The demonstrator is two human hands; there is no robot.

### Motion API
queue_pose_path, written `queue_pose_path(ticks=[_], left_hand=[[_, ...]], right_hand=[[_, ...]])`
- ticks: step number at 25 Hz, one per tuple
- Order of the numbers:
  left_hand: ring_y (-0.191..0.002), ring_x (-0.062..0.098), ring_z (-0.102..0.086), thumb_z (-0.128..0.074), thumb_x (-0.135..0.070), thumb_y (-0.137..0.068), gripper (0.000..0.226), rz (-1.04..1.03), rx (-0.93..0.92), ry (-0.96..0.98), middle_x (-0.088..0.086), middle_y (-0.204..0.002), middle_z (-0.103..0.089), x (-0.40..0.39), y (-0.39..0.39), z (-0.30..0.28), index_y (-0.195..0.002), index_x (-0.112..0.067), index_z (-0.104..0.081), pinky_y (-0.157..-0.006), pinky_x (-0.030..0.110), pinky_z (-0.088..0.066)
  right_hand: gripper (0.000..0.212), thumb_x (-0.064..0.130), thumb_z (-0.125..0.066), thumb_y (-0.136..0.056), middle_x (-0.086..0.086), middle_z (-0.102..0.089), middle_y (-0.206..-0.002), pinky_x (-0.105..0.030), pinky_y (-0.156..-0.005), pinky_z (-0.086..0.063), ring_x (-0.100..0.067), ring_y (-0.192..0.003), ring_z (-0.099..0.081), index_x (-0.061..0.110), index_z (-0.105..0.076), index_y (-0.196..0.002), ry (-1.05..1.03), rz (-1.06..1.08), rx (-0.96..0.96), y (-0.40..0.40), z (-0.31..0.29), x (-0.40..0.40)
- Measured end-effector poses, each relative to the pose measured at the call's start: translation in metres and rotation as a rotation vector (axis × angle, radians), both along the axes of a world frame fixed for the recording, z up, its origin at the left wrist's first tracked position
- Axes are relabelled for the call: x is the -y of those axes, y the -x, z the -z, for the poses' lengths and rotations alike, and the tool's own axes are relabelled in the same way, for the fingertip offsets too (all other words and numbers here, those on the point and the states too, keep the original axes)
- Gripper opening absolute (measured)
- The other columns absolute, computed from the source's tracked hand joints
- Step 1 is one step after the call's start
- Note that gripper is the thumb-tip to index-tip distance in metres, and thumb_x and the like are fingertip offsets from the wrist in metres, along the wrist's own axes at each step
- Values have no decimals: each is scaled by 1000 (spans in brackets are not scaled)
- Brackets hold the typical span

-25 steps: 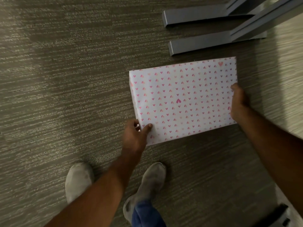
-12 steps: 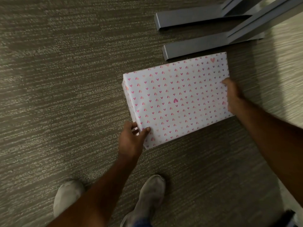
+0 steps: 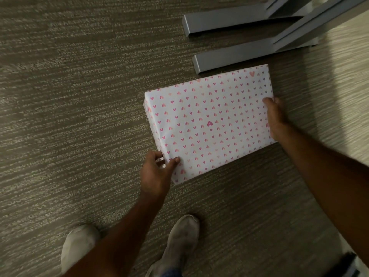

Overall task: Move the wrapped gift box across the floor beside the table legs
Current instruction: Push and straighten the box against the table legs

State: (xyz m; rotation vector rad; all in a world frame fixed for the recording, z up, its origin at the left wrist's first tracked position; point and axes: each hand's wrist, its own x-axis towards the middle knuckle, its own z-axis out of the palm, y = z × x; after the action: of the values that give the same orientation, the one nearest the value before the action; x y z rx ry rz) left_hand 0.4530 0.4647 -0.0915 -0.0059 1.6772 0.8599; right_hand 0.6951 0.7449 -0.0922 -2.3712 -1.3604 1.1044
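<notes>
While box (image 3: 209, 122) lies flat on carpet (image 3: 69, 116), both hands grasp it. Left hand (image 3: 156, 172) clamps near-left corner, thumb on top face, fingers wrapped round side. Right hand (image 3: 276, 116) grips right edge, thumb on top. Box far-right corner sits just beside nearer desk leg (image 3: 249, 56); contact cannot be told. Second leg (image 3: 229, 23) lies beyond, parallel. Open carpet extends wide to left of box. Two shoes (image 3: 179, 244) stand near, behind near edge.

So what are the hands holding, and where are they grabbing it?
The white heart-patterned wrapped gift box: the left hand grips its near-left corner, and the right hand grips its right edge.
</notes>
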Motion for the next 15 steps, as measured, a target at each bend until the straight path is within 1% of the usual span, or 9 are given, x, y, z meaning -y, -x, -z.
queue_pose_path(ticks=[2,3,5,6,7,9,11,13,15], left_hand=[[-117,28,-69,-79,-26,-88,42,6,11,-1,11,-133,-69,1,2,-1,-120,-13,-58,-82,46,-65],[-118,28,-68,-79,-27,-88,44,13,11,-4,10,-134,-68,0,3,-2,-123,-13,-57,-79,41,-64],[-122,28,-65,-79,-29,-88,50,27,-8,-18,9,-139,-65,-3,11,-4,-129,-14,-56,-81,37,-60],[-124,28,-64,-79,-31,-88,54,34,-28,-25,9,-143,-62,-6,15,-4,-133,-13,-54,-83,38,-59],[-126,28,-62,-78,-33,-88,59,46,-54,-32,9,-148,-58,-9,20,-4,-137,-13,-51,-86,39,-57],[-130,28,-59,-78,-35,-88,68,65,-97,-46,9,-155,-52,-16,31,-4,-144,-12,-47,-90,40,-55],[-134,28,-55,-78,-38,-88,75,86,-127,-61,9,-159,-47,-25,41,-5,-148,-13,-42,-95,43,-54],[-140,31,-51,-79,-40,-86,83,112,-143,-83,10,-163,-42,-35,50,-5,-152,-13,-37,-103,49,-54],[-143,33,-47,-81,-40,-85,90,112,-142,-103,10,-165,-39,-46,56,-5,-155,-12,-33,-105,51,-52]], right_hand=[[59,54,-50,-101,0,-59,-125,-30,-66,-41,-12,-92,-59,26,-43,-153,-38,23,41,2,-1,8],[63,56,-52,-101,-3,-60,-131,-30,-68,-43,-15,-97,-61,26,-42,-154,-70,48,64,3,-2,14],[73,58,-60,-97,-10,-54,-148,-35,-81,-53,-26,-120,-61,24,-36,-158,-142,112,120,6,-3,30],[80,58,-64,-95,-13,-48,-155,-41,-92,-55,-31,-131,-57,25,-32,-161,-164,143,158,8,-3,38],[87,58,-68,-92,-15,-41,-160,-48,-100,-54,-34,-137,-52,27,-28,-162,-171,178,190,10,-4,47],[97,57,-74,-87,-16,-32,-165,-55,-106,-52,-37,-142,-45,29,-21,-164,-185,255,194,14,-5,68],[102,52,-80,-85,-16,-30,-165,-54,-105,-53,-36,-143,-44,29,-20,-164,-242,341,111,19,-9,93],[103,43,-84,-84,-14,-33,-163,-53,-107,-54,-32,-143,-45,27,-20,-164,-305,444,-27,26,-13,119],[105,38,-84,-85,-13,-35,-164,-54,-112,-49,-30,-144,-46,28,-17,-165,-291,552,-164,31,-14,146]])
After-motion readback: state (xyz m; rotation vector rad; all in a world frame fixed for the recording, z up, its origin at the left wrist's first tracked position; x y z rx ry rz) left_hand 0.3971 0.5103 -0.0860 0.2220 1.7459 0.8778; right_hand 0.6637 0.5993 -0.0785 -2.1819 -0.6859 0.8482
